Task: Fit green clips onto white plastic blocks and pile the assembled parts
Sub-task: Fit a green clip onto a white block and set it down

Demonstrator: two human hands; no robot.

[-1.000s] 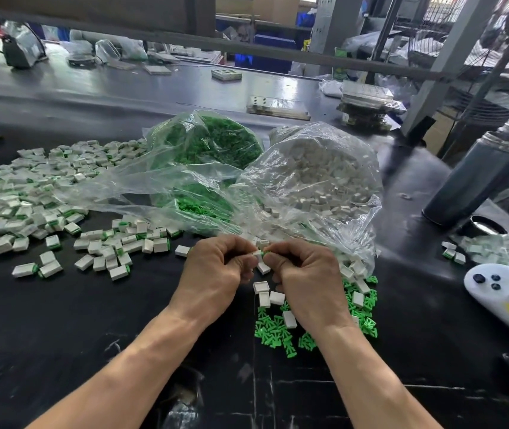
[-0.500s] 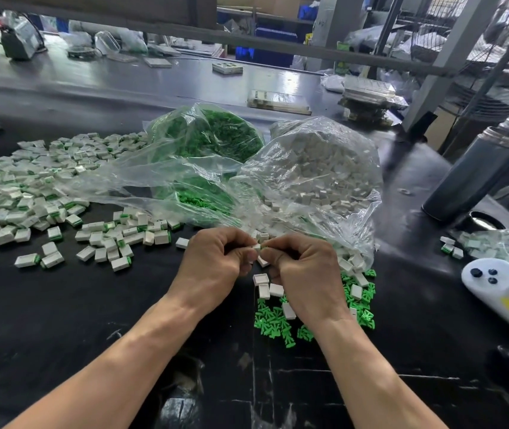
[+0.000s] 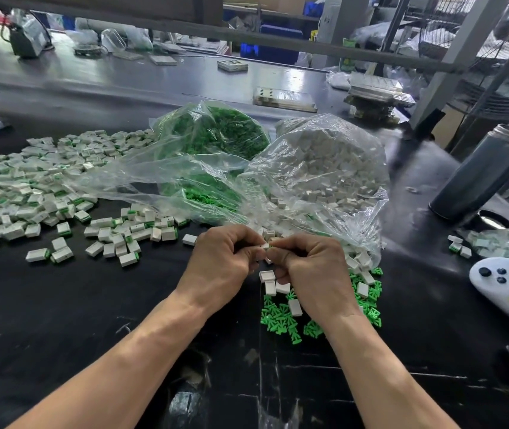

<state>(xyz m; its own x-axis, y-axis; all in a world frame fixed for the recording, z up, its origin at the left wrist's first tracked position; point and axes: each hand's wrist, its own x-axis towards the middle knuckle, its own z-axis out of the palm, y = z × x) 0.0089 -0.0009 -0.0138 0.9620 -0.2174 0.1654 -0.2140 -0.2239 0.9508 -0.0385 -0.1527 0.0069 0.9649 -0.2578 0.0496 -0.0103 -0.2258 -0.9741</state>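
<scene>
A: Anything different from a second ago?

B: Barely. Both hands have stayed knuckle to knuckle above the black tabletop, and the view has only crept a little closer. The left hand and right hand each keep a curled grip, pinching one small white plastic block between their fingertips. A speck of green shows at the right fingertips, probably the clip, though it is too small to be sure.

A: So the clip is not seated?

B: I judge the press-fit is still under way; nothing has been released.

A: And then?

B: It should join the spread of assembled white-and-green parts at the left. Loose green plastic clips and bare white blocks lie just beneath the hands, with the clear bag of green clips and clear bag of white blocks behind.
</scene>
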